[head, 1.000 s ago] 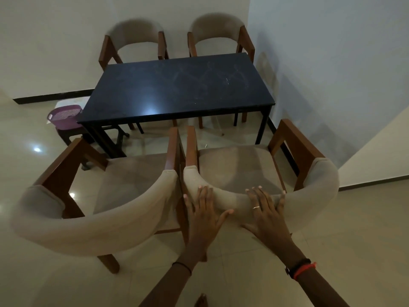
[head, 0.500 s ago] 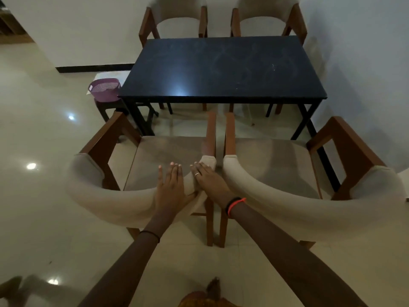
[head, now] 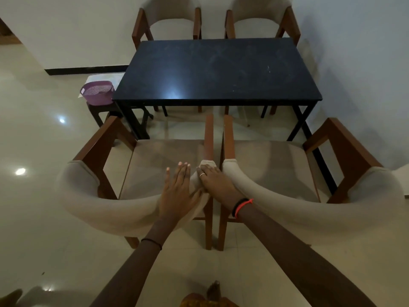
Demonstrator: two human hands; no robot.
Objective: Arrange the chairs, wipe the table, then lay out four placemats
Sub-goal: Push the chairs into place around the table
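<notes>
The left-hand grip lies flat on the padded backrest of the near-left chair. Its fingers are straight and together, pressing on the pad and holding nothing. The right-hand grip rests on the right end of the same backrest. Its fingers lie nearly straight along the pad and are not closed round it. A ring shows on one finger, and a red and black band circles the wrist.

The near-right chair stands just beside the near-left chair, with the inner armrests almost touching. Both chairs face the black counter and stand apart from its near edge. The far-left chair and far-right chair are tucked against the far edge. Pale smears mark the counter top. At the counter's left end, a purple basket sits on a dark stool.
</notes>
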